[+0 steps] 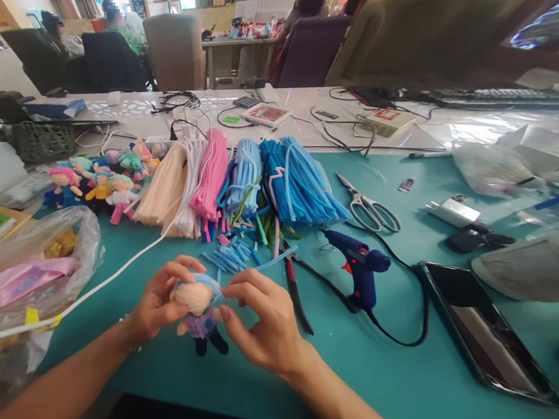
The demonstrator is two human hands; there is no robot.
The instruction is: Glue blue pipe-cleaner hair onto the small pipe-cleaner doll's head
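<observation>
My left hand (157, 300) is closed around the head of a small pipe-cleaner doll (194, 299), low above the mat. The doll has a cream head, a purple top and black legs and hangs feet down. A light blue pipe cleaner (211, 282) curves over the top of its head. With thumb and fingers, my right hand (265, 317) pinches that strip at the head's right side. Just behind the hands lie short cut blue pieces (228, 256). Whether the blue length behind my right fingers belongs to the held strip, I cannot tell.
Bundles of peach (161, 185), pink (209, 179) and blue pipe cleaners (300, 185) line the back of the green mat. Pliers (293, 290), a blue glue gun (364, 266), scissors (368, 206) and a tablet (472, 331) lie rightward. Finished dolls (114, 175) and a white cable (116, 275) are left.
</observation>
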